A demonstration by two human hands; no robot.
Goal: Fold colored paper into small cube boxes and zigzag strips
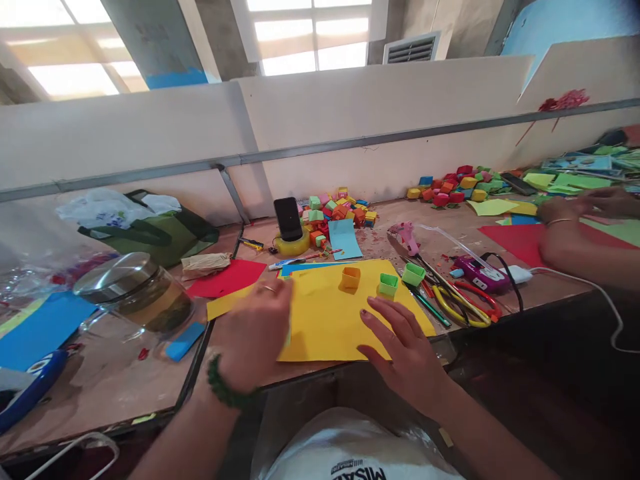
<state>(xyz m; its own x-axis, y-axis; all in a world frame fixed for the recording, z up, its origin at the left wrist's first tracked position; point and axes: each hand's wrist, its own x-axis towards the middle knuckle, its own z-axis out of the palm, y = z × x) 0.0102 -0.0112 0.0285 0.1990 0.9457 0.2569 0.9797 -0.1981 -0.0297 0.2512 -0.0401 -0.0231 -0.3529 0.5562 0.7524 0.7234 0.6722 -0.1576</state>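
Observation:
A stack of yellow paper sheets [325, 327] lies on the table in front of me, with blue paper showing at its back edge. My left hand [257, 333], wearing a green bead bracelet, is over its left side; motion blur and the back of the hand hide the fingers. Beside that hand a yellow paper strip [225, 305] sticks out to the left. My right hand [403, 340] has its fingers spread over the sheet's right front part, holding nothing. Just beyond its fingertips stands a small green paper box [388, 285]. An orange paper box [351, 277] and another green box [414, 274] are nearby.
Scissors [463, 303], a pink glue gun [406, 237] and a purple device [480, 273] lie right. A glass jar [135, 293] stands left. Behind are a phone [287, 218] and piled paper boxes [345, 210]. Another person's arm [580, 247] reaches in.

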